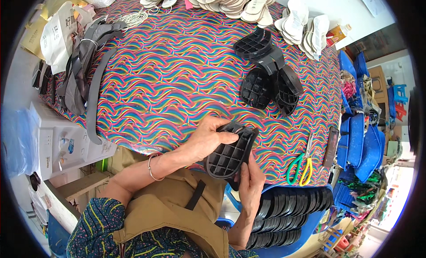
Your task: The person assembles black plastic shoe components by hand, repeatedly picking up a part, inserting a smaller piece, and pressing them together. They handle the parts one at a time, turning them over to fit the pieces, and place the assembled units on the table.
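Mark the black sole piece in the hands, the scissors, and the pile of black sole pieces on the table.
black gridded sole piece (228, 153), head view, middle of its grid face.
scissors (300, 168), head view, green and yellow handles.
pile of black sole pieces (257, 87), head view, front-left piece's grid.

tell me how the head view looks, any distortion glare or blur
Head view: strong fisheye, so the table edge bends and the corners go black; the bright strip at the right rim is washed out by daylight; light over the table is even with soft shadows; the black sole held by the left hand and right hand is sharp, while things near the rim look smeared.
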Motion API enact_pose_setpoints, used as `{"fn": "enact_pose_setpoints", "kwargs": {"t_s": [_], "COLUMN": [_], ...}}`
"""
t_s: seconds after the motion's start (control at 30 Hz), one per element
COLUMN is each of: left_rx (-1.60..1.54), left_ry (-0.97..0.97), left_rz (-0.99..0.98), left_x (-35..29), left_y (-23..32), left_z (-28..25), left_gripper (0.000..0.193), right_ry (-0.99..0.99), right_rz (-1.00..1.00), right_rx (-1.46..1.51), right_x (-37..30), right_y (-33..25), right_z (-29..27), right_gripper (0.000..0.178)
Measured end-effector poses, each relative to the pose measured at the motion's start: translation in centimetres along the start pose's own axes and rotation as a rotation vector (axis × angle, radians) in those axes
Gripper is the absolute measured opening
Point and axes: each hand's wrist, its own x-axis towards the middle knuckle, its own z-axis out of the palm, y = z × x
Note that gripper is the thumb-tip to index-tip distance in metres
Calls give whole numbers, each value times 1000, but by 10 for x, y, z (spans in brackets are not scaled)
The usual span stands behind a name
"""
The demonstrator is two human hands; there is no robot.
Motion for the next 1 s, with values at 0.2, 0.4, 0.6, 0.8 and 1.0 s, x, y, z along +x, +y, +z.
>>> {"fn": "enact_pose_setpoints", "kwargs": {"t_s": [0.2, 0.4, 0.6, 0.8, 1.0], "left_rx": [-51, -118, -9, 53, 118], "left_ry": [44, 74, 100, 139, 241], "left_rz": [38, 114, 184, 212, 264], "left_x": [-4, -4, -3, -10, -17], "left_y": [20, 32, 27, 32, 35], "left_z": [8, 15, 14, 15, 22], "left_gripper": [18, 14, 12, 11, 19], "right_ry": [104, 157, 179, 186, 189], "right_rz": [90, 106, 127, 143, 180], "right_rx": [61, 193, 270, 267, 332], "right_x": [-25, -32, -35, -39, -37], "right_y": [-6, -18, -24, -25, -28], "right_z": [14, 21, 25, 31, 26], "right_gripper": [33, 25, 25, 28, 30]}}
